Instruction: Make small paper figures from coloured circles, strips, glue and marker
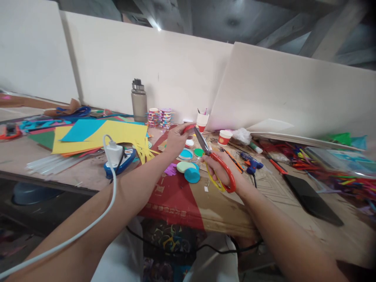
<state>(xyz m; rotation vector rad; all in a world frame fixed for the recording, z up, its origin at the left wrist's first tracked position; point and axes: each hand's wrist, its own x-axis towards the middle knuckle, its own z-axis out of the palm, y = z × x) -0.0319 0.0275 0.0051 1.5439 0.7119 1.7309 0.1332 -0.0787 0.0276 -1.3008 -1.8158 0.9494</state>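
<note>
My right hand (225, 172) grips scissors (216, 164) with a red and a yellow handle loop; the metal blades point up and left. My left hand (175, 140) pinches a small red piece of paper (188, 127) right at the blade tips. Both hands hover over a red and brown cardboard sheet (188, 203) on the table. Below the hands lie several cut paper circles in blue, teal and green (189, 170).
Yellow, blue and green paper sheets (96, 135) lie at left beside a white charger with cable (113, 154). A grey bottle (139, 101), tape rolls, paper cups (225, 138), a blue glue gun (251, 162), a dark tablet (311, 199) and coloured sticks crowd the back and right.
</note>
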